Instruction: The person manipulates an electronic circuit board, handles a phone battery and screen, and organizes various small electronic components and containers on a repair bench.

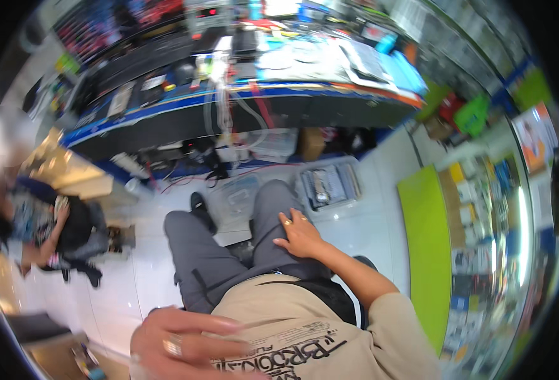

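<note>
My left hand (184,342) is raised close in front of my beige shirt (355,342), with a ring on one finger. Its fingers are stretched out and apart, slightly blurred, and nothing shows in them. My right hand (300,235) lies flat on my right thigh, thumb spread from the fingers, also with a ring and holding nothing. My legs in grey trousers (203,247) are bent in a seated pose, facing a workbench (330,95) beyond my knees. Neither hand touches the bench.
Papers, cables, a keyboard (146,54) and small parts crowd the benchtop. A grey plastic bin (349,183) of parts stands on the floor by my right knee. Glass display shelves (476,247) with a green panel (426,253) line the right. Another person (45,221) sits at left.
</note>
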The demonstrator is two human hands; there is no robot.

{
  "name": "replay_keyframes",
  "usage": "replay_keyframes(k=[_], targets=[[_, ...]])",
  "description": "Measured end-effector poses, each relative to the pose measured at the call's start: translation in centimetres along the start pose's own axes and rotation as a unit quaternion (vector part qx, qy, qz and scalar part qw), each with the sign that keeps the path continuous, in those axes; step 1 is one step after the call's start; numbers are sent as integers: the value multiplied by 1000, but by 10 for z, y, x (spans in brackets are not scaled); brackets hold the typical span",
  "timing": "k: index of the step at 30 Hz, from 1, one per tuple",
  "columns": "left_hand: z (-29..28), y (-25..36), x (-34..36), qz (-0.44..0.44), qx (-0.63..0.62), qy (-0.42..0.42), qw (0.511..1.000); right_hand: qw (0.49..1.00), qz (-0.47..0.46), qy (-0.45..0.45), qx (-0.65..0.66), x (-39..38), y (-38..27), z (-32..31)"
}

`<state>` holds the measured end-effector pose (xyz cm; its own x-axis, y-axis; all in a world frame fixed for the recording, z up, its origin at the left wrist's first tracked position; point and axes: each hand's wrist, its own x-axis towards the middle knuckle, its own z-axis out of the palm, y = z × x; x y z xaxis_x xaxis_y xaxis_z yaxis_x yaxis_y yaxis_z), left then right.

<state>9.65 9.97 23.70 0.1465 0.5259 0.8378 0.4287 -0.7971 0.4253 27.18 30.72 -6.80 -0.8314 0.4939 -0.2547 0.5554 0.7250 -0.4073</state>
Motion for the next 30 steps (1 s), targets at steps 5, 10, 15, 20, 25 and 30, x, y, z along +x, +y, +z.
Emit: replay_keyframes(k=[5, 10, 15, 20, 25, 30], targets=[[-9, -66, -135, -379, 263, -150, 874, 986, 121, -41, 106, -4, 43, -2], [27, -115, -296, -659, 383, -176, 623, 965, 212, -86, 129, 7, 50, 1], [27, -127, -292, -732, 369, -147, 554, 961, 235, -96, 107, 21, 30, -5], [15, -156, -270, -752, 356, -174, 526, 963, 231, -89, 108, 22, 34, 5], [9, -176, -269, -763, 366, -177, 502, 965, 228, -67, 107, 28, 39, 9], [0, -188, -266, -784, 363, -143, 482, 965, 223, -91, 107, 44, 38, -1]])
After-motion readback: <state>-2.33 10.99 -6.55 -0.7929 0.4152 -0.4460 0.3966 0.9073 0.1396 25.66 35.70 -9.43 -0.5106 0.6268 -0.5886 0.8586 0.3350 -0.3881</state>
